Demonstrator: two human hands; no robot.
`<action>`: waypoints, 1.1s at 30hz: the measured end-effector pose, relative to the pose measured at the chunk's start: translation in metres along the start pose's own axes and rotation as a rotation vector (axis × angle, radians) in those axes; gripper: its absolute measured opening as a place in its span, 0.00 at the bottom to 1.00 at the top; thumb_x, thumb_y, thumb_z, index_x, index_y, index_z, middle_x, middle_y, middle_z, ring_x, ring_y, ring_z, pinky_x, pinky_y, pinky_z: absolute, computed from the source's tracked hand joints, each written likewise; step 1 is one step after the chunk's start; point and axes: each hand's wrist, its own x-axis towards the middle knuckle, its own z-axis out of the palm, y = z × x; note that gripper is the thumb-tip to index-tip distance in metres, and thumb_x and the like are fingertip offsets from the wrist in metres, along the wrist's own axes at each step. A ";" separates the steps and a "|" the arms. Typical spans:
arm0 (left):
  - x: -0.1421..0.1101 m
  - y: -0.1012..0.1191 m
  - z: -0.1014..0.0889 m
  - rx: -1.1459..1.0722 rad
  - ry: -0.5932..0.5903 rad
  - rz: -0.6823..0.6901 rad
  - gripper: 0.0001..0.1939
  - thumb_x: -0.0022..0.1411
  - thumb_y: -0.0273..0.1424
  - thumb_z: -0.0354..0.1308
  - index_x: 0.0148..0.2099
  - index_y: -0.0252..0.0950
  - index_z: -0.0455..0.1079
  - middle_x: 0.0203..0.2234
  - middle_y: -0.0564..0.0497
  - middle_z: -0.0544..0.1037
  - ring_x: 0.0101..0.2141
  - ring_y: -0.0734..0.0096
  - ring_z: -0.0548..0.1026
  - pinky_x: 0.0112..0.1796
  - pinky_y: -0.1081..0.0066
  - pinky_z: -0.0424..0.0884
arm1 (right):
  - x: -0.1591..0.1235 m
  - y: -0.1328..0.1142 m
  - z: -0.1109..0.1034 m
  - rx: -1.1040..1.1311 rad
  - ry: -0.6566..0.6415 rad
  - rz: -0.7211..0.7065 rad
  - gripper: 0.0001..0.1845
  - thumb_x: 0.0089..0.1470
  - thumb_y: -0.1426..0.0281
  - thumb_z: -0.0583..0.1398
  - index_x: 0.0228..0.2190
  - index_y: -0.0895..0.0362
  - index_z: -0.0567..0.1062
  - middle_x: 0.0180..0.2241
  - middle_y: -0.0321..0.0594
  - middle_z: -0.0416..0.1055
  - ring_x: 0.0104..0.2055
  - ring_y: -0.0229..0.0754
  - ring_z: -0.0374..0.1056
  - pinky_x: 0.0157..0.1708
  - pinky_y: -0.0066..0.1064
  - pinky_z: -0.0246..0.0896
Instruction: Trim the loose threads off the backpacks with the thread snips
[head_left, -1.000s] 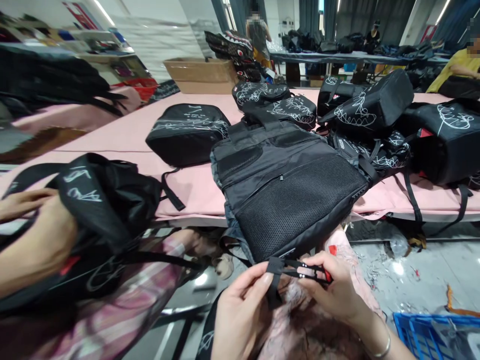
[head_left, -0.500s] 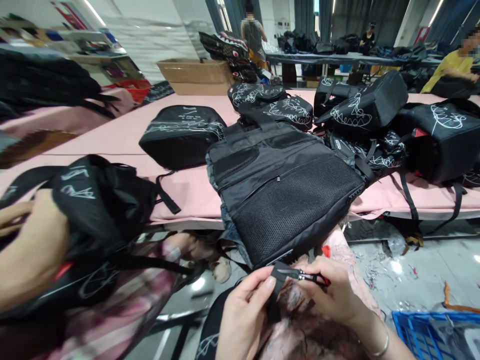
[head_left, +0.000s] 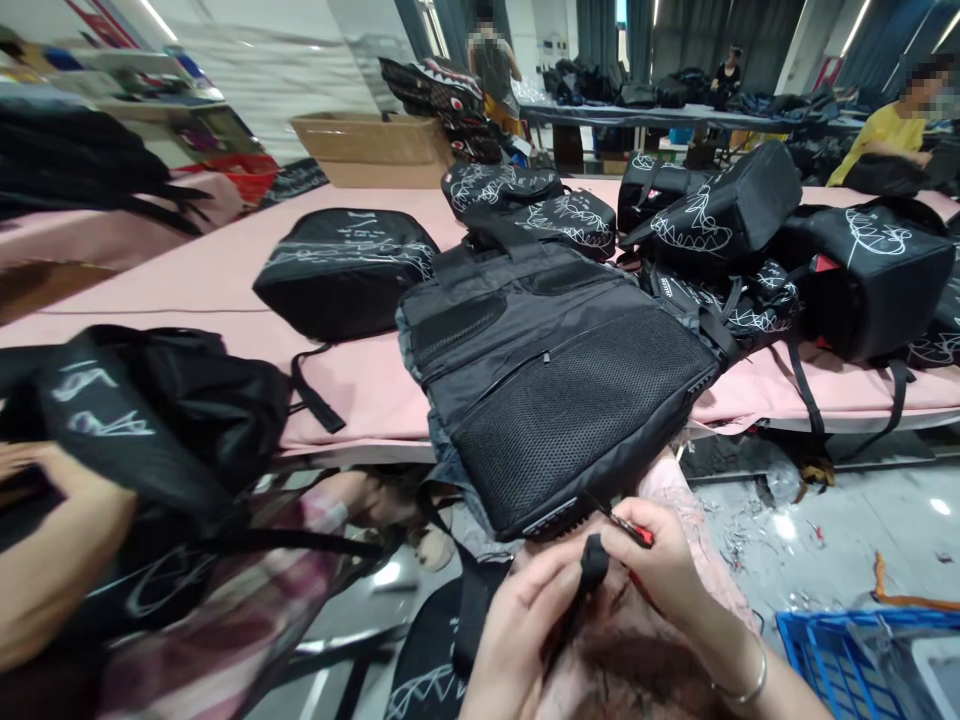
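Observation:
Low in the middle, my left hand [head_left: 536, 595] is closed around a black webbing strap [head_left: 595, 560], whose end is bunched up beside my right fingers. My right hand [head_left: 664, 555] grips small thread snips [head_left: 639, 533] with red on the handle, and its fingertips touch the strap end. Just beyond both hands lies a black backpack [head_left: 577, 410], back panel up, with mesh and a zipper. It rests on the table and overhangs the edge. Another black bag [head_left: 424, 650] with white line drawing is partly hidden beside my left forearm.
Several black bags, one a boxy bag [head_left: 337, 270], sit on the pink-covered table [head_left: 187, 270]. A co-worker's hand [head_left: 67, 540] handles a bag at left. A cardboard box [head_left: 375, 150] stands behind, and a blue crate [head_left: 817, 660] stands on the floor at right.
The strap end has been folded over between my hands, and the snips have turned away from it, tips toward the backpack. The co-worker's bag at left has shifted left. The view has moved slightly.

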 end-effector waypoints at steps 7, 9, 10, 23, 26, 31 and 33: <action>0.011 -0.002 -0.020 0.160 0.166 0.132 0.16 0.43 0.40 0.66 0.31 0.32 0.76 0.23 0.48 0.78 0.24 0.68 0.74 0.29 0.73 0.70 | -0.001 0.005 -0.003 -0.077 0.047 -0.152 0.06 0.48 0.70 0.58 0.32 0.56 0.68 0.18 0.26 0.56 0.19 0.30 0.53 0.19 0.21 0.50; 0.010 0.003 -0.020 0.095 0.197 0.092 0.17 0.41 0.40 0.67 0.30 0.32 0.75 0.20 0.49 0.78 0.21 0.69 0.74 0.27 0.74 0.70 | -0.004 0.007 -0.011 -0.199 0.027 -0.325 0.09 0.51 0.70 0.57 0.37 0.56 0.68 0.20 0.29 0.61 0.20 0.32 0.56 0.20 0.23 0.53; 0.009 0.006 -0.020 0.089 0.212 0.090 0.17 0.40 0.40 0.67 0.30 0.32 0.75 0.20 0.50 0.78 0.21 0.69 0.74 0.27 0.74 0.70 | -0.005 0.008 -0.015 -0.274 0.013 -0.422 0.09 0.52 0.70 0.57 0.37 0.56 0.68 0.23 0.31 0.65 0.22 0.33 0.59 0.22 0.24 0.56; 0.003 0.012 -0.020 0.478 0.226 0.313 0.10 0.46 0.37 0.63 0.29 0.37 0.78 0.27 0.49 0.80 0.28 0.66 0.75 0.31 0.74 0.70 | -0.008 0.002 -0.023 -0.602 -0.115 -0.685 0.11 0.56 0.66 0.56 0.40 0.56 0.70 0.33 0.42 0.74 0.32 0.39 0.69 0.32 0.29 0.62; 0.004 0.011 -0.018 0.482 0.219 0.347 0.08 0.45 0.36 0.63 0.28 0.38 0.78 0.26 0.49 0.79 0.28 0.65 0.75 0.32 0.72 0.71 | -0.009 0.001 -0.024 -0.637 -0.116 -0.681 0.11 0.56 0.65 0.55 0.40 0.56 0.70 0.32 0.41 0.74 0.32 0.39 0.69 0.32 0.29 0.61; 0.003 0.009 -0.014 0.517 0.242 0.439 0.05 0.46 0.34 0.62 0.26 0.40 0.78 0.25 0.49 0.79 0.28 0.64 0.74 0.34 0.70 0.70 | -0.009 0.001 -0.024 -0.721 -0.125 -0.672 0.12 0.57 0.64 0.54 0.40 0.56 0.71 0.31 0.41 0.74 0.32 0.39 0.69 0.31 0.29 0.60; 0.002 0.009 -0.014 0.528 0.230 0.445 0.05 0.46 0.34 0.62 0.26 0.40 0.78 0.25 0.49 0.79 0.28 0.65 0.74 0.33 0.71 0.70 | -0.008 0.001 -0.024 -0.751 -0.115 -0.685 0.12 0.58 0.64 0.53 0.39 0.56 0.71 0.31 0.41 0.74 0.31 0.39 0.69 0.31 0.29 0.60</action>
